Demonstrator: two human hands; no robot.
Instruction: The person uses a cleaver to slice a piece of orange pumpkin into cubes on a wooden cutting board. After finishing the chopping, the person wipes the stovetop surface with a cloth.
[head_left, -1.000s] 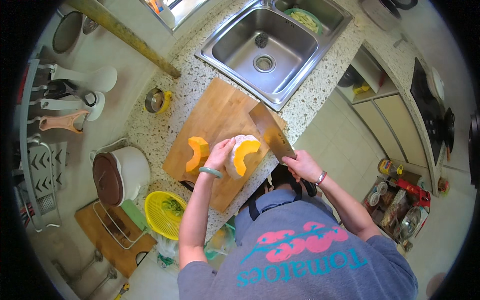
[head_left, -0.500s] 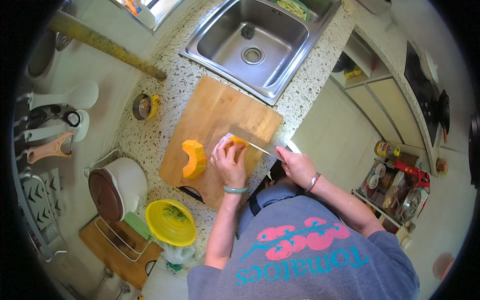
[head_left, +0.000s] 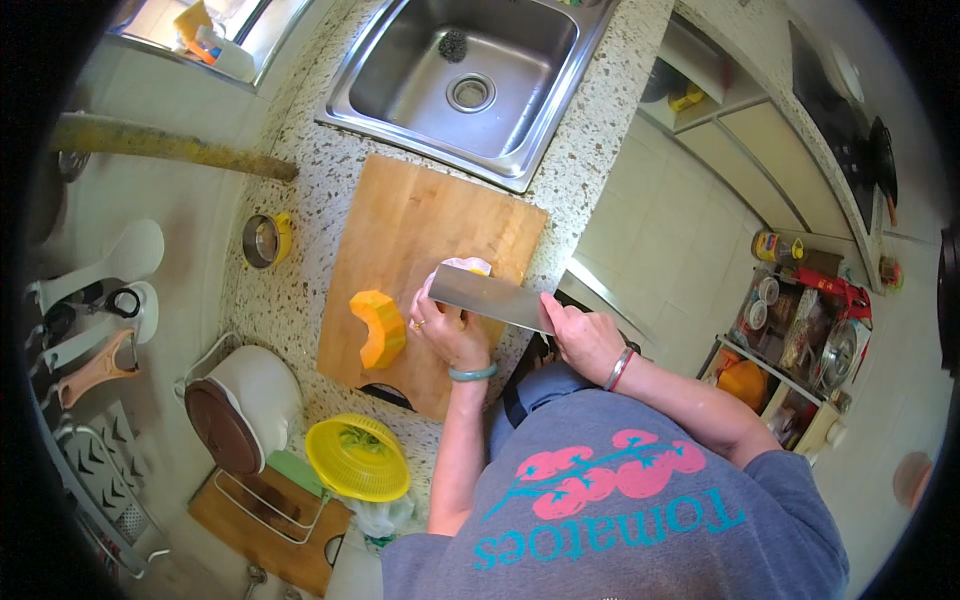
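Observation:
My right hand [head_left: 588, 342] grips the handle of a cleaver [head_left: 492, 298], its broad blade reaching left over my left fingers. Curled beneath and beside that blade, my left hand [head_left: 455, 340] holds a piece of pumpkin [head_left: 483, 273], which the steel mostly hides. A pale pinkish-white, wavy-edged item [head_left: 462, 264] shows just past the blade; I cannot make out what it is. To the left, a thick curved chunk of peeled orange pumpkin [head_left: 379, 328] lies on the wooden cutting board [head_left: 430, 215], apart from my hand.
Beyond the board is a steel sink [head_left: 345, 105] with a dark scrubber [head_left: 452, 45]. A yellow-handled metal cup [head_left: 264, 240] stands at the left. Nearer are a white pot with brown lid [head_left: 262, 395] and a yellow colander [head_left: 330, 455] holding greens. An open drawer [head_left: 720, 350] juts out at right.
The cleaver has risen and moved left, its blade now turned flat over my left fingers and covering most of the pumpkin piece. The view has shifted slightly.

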